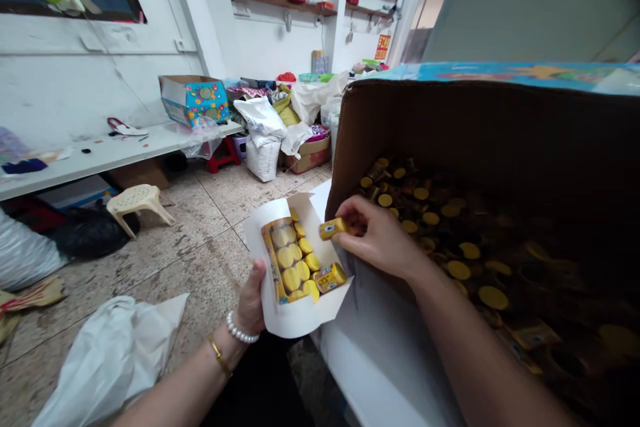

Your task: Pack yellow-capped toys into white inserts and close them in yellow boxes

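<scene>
A small white carton (287, 320) with its flaps spread is held in my left hand (251, 300), fingers closed on its left side. Inside it stand several small tubs with yellow lids, and one tub (331, 278) lies on its side at the right. My right hand (377, 233) pinches a yellow labelled tub (330, 228) just above the carton's right edge. To the right, a large cardboard box (360, 130) lies open toward me, with many loose yellow-lidded tubs (459, 270) in its shadowed inside.
The large box rests on a white surface (380, 353). Left are a long white table (105, 157), a cream stool (140, 203) and a white plastic bag (115, 353) on the floor. White sacks (263, 147) and a blue printed box (200, 103) stand farther back.
</scene>
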The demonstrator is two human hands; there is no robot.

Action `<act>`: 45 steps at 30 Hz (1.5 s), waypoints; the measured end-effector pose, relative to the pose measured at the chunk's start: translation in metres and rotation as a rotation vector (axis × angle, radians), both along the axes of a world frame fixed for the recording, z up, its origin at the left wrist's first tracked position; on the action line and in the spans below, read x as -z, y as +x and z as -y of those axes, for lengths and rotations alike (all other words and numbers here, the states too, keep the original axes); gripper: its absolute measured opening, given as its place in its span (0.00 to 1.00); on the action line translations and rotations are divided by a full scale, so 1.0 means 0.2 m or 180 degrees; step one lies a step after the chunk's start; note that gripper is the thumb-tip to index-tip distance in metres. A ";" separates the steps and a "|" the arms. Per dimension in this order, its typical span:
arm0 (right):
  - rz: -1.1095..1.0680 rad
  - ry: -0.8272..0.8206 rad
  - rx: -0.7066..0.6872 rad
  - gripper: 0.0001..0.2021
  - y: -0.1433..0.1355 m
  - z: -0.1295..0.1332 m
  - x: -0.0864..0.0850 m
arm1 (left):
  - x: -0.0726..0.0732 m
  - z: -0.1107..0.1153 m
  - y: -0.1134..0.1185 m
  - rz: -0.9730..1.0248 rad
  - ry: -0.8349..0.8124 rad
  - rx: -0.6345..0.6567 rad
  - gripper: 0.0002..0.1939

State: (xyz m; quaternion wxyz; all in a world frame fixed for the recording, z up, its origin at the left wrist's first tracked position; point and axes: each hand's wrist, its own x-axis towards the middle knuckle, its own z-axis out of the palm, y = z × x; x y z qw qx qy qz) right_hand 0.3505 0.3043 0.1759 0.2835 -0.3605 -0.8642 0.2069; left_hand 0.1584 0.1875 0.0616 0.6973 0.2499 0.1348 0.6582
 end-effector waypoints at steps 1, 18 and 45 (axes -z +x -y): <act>0.0081 -0.0210 -0.0163 0.08 -0.01 0.04 -0.03 | 0.00 0.00 0.00 0.0003 0.0005 0.0003 0.33; 0.1504 0.0071 0.0619 0.13 0.16 -0.21 0.17 | 0.01 -0.01 -0.02 0.0130 0.0260 0.0370 0.30; 0.0809 0.1220 0.0762 0.15 0.09 -0.18 0.17 | -0.03 -0.03 0.01 0.0210 0.0029 0.0292 0.25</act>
